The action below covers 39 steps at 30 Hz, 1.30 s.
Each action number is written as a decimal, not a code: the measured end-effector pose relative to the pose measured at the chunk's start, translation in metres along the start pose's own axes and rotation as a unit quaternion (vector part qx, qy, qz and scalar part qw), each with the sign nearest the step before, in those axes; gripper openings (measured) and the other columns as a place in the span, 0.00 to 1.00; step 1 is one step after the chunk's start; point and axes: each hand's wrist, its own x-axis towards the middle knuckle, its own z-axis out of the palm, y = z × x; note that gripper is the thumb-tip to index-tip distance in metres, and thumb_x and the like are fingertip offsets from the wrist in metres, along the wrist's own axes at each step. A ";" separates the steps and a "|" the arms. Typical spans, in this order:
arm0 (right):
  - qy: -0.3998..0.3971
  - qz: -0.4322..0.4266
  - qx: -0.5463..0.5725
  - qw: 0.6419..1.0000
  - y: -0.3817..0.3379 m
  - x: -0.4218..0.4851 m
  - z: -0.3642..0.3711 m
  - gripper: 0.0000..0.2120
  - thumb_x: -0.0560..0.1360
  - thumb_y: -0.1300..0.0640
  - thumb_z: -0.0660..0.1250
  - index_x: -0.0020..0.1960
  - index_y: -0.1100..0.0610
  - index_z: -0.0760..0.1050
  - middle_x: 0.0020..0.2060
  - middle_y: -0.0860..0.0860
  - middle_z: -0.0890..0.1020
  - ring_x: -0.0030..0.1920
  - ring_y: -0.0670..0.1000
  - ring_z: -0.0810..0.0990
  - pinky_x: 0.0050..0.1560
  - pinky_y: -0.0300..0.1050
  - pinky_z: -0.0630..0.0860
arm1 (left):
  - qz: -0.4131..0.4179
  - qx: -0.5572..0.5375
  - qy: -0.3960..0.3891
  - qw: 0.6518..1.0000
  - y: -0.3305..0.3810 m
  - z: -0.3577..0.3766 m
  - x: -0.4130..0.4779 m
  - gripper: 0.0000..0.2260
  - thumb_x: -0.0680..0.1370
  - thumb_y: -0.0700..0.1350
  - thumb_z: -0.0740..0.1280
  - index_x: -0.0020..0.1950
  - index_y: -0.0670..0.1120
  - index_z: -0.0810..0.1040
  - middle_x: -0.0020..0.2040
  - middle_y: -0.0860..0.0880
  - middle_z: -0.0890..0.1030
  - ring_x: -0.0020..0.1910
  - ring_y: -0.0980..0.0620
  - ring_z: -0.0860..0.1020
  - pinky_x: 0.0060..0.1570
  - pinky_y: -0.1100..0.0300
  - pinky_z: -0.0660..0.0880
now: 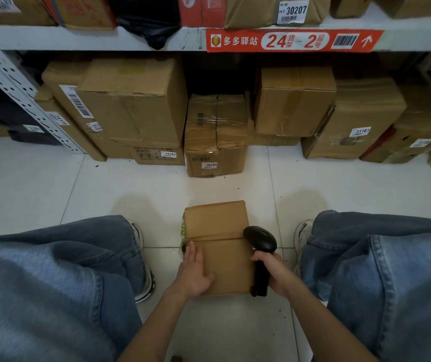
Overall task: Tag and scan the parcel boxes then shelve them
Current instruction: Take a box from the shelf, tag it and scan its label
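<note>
The parcel box [217, 244] lies on the floor [104, 184] between my feet, no tag visible on top; my left hand [193, 273] presses it flat-fingered, my right hand [274, 273] grips the scanner [260, 240]; scanning and shelving are, I judge, outstanding.

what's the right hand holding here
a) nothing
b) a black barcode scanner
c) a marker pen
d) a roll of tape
B: the right hand grips the handle of a black barcode scanner, right beside the cardboard box on the floor, while the left hand rests flat on the box.
</note>
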 end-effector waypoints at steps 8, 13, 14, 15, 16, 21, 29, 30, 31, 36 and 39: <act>-0.007 0.004 -0.001 1.000 0.000 0.002 0.000 0.16 0.73 0.62 0.65 0.60 0.60 0.71 0.50 0.57 0.76 0.53 0.57 0.75 0.52 0.51 0.73 | -0.010 -0.024 -0.020 0.999 0.003 -0.001 0.003 0.40 0.78 0.51 0.63 0.77 0.42 0.37 0.75 0.39 0.32 0.76 0.42 0.35 0.75 0.52 0.42; -0.001 0.007 0.001 1.000 0.000 0.003 0.001 0.16 0.73 0.62 0.65 0.61 0.59 0.71 0.52 0.58 0.77 0.54 0.57 0.75 0.52 0.51 0.73 | -0.019 -0.006 -0.034 0.999 0.004 0.001 0.006 0.42 0.78 0.53 0.63 0.77 0.42 0.36 0.75 0.38 0.31 0.75 0.40 0.34 0.75 0.51 0.41; -0.002 0.007 0.001 1.000 0.000 0.003 0.001 0.16 0.73 0.62 0.65 0.60 0.59 0.71 0.52 0.57 0.77 0.54 0.57 0.75 0.52 0.51 0.73 | -0.020 -0.002 -0.034 0.999 0.003 0.002 0.006 0.42 0.78 0.53 0.63 0.77 0.42 0.36 0.75 0.38 0.31 0.75 0.40 0.34 0.75 0.51 0.42; -0.002 0.008 0.000 1.000 0.000 0.003 0.001 0.16 0.73 0.62 0.65 0.60 0.59 0.70 0.52 0.57 0.76 0.54 0.57 0.75 0.51 0.51 0.73 | -0.021 0.000 -0.033 0.999 0.003 0.002 0.007 0.42 0.78 0.54 0.63 0.77 0.42 0.36 0.75 0.38 0.30 0.75 0.40 0.34 0.75 0.51 0.42; -0.003 0.008 0.000 1.000 0.000 0.003 0.001 0.16 0.73 0.62 0.65 0.60 0.59 0.70 0.52 0.58 0.76 0.54 0.57 0.75 0.52 0.51 0.73 | -0.022 0.004 -0.033 0.999 0.003 0.001 0.007 0.42 0.77 0.54 0.63 0.77 0.41 0.36 0.75 0.38 0.31 0.75 0.41 0.34 0.75 0.51 0.42; -0.004 0.011 0.005 1.000 -0.001 0.002 0.002 0.16 0.73 0.61 0.65 0.61 0.59 0.70 0.55 0.58 0.76 0.57 0.58 0.75 0.54 0.52 0.73 | -0.030 0.049 -0.016 0.998 0.001 0.004 0.005 0.44 0.76 0.56 0.63 0.77 0.40 0.36 0.75 0.39 0.32 0.76 0.42 0.36 0.75 0.53 0.44; -0.022 0.002 0.009 1.000 -0.007 -0.004 0.002 0.13 0.73 0.63 0.65 0.57 0.59 0.73 0.51 0.57 0.77 0.51 0.55 0.76 0.45 0.46 0.73 | -0.048 0.041 -0.021 0.998 -0.006 -0.001 0.005 0.45 0.77 0.57 0.62 0.76 0.39 0.34 0.76 0.41 0.32 0.77 0.44 0.37 0.75 0.54 0.45; -0.022 0.000 0.011 1.000 -0.008 -0.005 0.002 0.12 0.73 0.63 0.65 0.56 0.59 0.73 0.50 0.56 0.77 0.50 0.54 0.76 0.45 0.46 0.73 | -0.050 0.039 -0.019 0.998 -0.006 -0.001 0.005 0.44 0.77 0.58 0.61 0.76 0.39 0.33 0.76 0.41 0.32 0.77 0.45 0.37 0.75 0.55 0.45; -0.021 0.000 0.013 1.000 -0.009 -0.006 0.001 0.10 0.73 0.63 0.65 0.53 0.58 0.74 0.50 0.56 0.77 0.50 0.54 0.76 0.45 0.46 0.73 | -0.051 0.037 -0.016 0.998 -0.007 -0.001 0.004 0.44 0.77 0.58 0.61 0.76 0.39 0.34 0.76 0.41 0.32 0.77 0.45 0.38 0.74 0.55 0.45; 0.001 0.004 0.005 1.000 -0.008 -0.006 -0.002 0.10 0.72 0.63 0.66 0.53 0.60 0.74 0.49 0.57 0.75 0.52 0.55 0.74 0.52 0.49 0.71 | -0.053 0.031 -0.012 0.998 -0.017 -0.003 0.000 0.44 0.78 0.60 0.58 0.75 0.39 0.33 0.76 0.41 0.32 0.77 0.46 0.37 0.75 0.55 0.44; 0.009 0.012 0.002 1.000 -0.007 -0.005 -0.003 0.16 0.72 0.62 0.67 0.59 0.62 0.74 0.50 0.58 0.75 0.52 0.56 0.74 0.51 0.49 0.71 | -0.066 0.029 -0.006 0.997 -0.027 -0.005 -0.001 0.44 0.78 0.61 0.57 0.75 0.38 0.32 0.76 0.42 0.31 0.77 0.46 0.37 0.75 0.54 0.45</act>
